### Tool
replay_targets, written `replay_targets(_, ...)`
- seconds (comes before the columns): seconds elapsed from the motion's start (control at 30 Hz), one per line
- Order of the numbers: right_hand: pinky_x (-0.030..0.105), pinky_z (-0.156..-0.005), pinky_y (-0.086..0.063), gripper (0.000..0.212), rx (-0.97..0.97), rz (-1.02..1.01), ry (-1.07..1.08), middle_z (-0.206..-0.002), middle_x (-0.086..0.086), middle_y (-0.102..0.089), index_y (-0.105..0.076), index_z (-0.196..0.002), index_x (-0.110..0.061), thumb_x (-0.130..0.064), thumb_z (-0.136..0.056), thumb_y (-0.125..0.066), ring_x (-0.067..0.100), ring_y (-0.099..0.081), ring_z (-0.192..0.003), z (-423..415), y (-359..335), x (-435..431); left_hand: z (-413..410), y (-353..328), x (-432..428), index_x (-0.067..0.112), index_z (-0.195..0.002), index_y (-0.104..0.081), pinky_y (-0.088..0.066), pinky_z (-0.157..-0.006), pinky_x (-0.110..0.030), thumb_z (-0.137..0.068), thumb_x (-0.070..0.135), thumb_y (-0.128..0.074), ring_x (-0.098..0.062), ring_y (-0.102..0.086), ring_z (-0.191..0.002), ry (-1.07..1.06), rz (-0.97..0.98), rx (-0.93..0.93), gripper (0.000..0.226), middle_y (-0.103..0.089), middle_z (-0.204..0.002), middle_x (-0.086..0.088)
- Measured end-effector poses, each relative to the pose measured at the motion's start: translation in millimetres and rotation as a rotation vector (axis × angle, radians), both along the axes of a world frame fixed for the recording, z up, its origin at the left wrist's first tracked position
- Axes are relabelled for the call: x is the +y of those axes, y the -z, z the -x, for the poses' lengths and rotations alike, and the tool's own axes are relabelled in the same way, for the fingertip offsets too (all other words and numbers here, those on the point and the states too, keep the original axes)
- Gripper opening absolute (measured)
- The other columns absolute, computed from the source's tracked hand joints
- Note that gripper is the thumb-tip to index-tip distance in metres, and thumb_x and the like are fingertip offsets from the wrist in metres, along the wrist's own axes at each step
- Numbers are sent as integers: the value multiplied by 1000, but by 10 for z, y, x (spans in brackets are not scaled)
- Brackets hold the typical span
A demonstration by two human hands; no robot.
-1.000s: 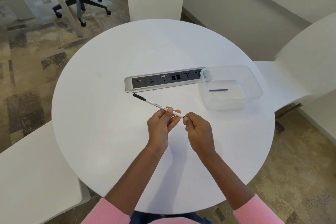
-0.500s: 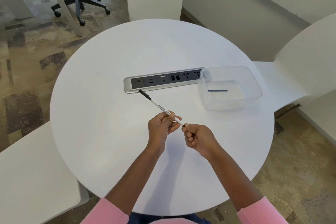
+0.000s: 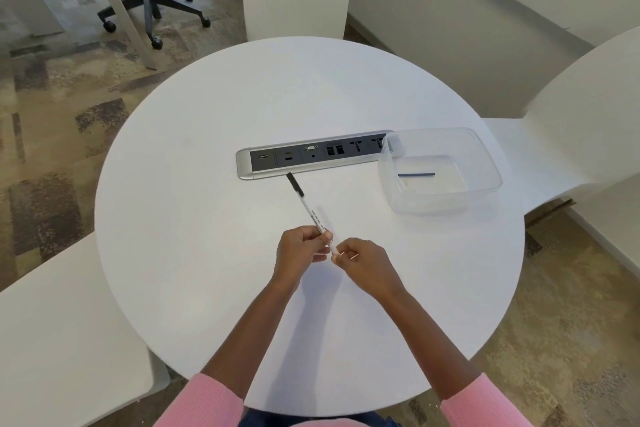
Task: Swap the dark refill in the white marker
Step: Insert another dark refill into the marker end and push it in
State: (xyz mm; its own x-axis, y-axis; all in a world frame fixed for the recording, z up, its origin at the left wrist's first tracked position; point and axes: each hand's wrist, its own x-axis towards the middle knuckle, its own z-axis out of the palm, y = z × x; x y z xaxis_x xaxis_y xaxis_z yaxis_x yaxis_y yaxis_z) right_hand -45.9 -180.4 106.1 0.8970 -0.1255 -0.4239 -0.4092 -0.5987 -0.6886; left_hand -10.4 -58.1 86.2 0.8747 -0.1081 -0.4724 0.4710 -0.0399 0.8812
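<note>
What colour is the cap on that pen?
Black, on the white marker, clearest in the head view.

Unreadable small print on white marker (image 3: pixel 313 215)

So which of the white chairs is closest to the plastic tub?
The chair on the right; the tub sits at that edge of the table.

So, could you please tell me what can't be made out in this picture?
- Head view: the white marker rear end, covered by the right hand fingertips.
- Print on its barrel: too small.
- Left hand hides the barrel's middle.
- Dark refill in the clear container: ends too small.
</note>
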Motion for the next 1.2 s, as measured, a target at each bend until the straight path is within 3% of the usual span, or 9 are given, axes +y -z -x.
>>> replay_targets(0.1,22,-59,-37,17,-59,0,32,-69,3,-56,-64,-84,1,-16,-82,-63,17,-49,-69,-24,43,54,-20,71,-26,12,-74,-70,-54,-68,-27,-82,16,-68,-18,-62,-69,30,-109,-38,9,-67,-73,-5)
replay_targets(0.17,27,-65,-39,18,-74,18,46,-74,12,-59,-63,-83,3,-14,-80,-64,20,-51,-70,-57,81,72,-44,109,-41,10,-80,-72,-56,-75,-33,-81,20,-68,-19,-62,-72,68,-204,-76,11,-68,-77,-4)
replay_targets(0.3,28,-67,-42,12,-17,18,40,-74,8,-57,-59,-78,0,-10,-76,-66,27,-60,-76,-129,191,78,-65,152,-67,5,-89,-70,-43,-65,-12,-85,24,-63,-16,-62,-79,187,-426,-193,21,-67,-86,-2)
replay_targets(0.37,29,-67,-42,9,-9,43,46,-73,6,-56,-57,-76,-6,-8,-75,-65,30,-62,-77,-172,228,80,-66,195,-58,6,-101,-68,-39,-75,-15,-89,25,-58,-19,-61,-100,229,-517,-263,25,-67,-105,-5)
replay_targets(0.47,27,-68,-41,18,-2,105,73,-82,10,-61,-61,-94,-2,-7,-77,-64,26,-59,-78,-230,287,67,-80,270,1,10,-124,-57,-34,-100,-24,-94,28,-49,-21,-45,-126,311,-698,-368,36,-54,-132,-7)
replay_targets(0.53,28,-70,-42,23,-4,160,78,-95,15,-66,-60,-100,0,-6,-78,-61,28,-60,-85,-272,344,60,-92,330,62,14,-138,-42,-20,-112,-30,-97,32,-41,-23,-24,-141,416,-879,-408,45,-37,-148,-6)
replay_targets(0.67,34,-78,-45,23,16,253,54,-105,18,-63,-57,-101,0,-5,-79,-57,33,-59,-96,-330,437,89,-101,459,169,15,-148,-18,-4,-117,-38,-99,36,-29,-23,-3,-146,534,-1115,-395,54,-12,-158,-4)
replay_targets(0.83,35,-81,-45,26,54,294,52,-108,18,-61,-53,-105,0,-7,-80,-57,33,-58,-98,-346,492,130,-106,587,277,13,-150,-6,-4,-117,-42,-100,38,-24,-25,2,-146,583,-1206,-359,59,0,-159,-6)
replay_targets(1.2,32,-76,-42,31,78,191,118,-105,19,-61,-49,-106,-4,-15,-81,-62,34,-59,-96,-329,555,167,-88,678,319,13,-150,-6,-4,-117,-42,-100,36,-23,-25,1,-146,577,-1194,-369,57,3,-159,-7)
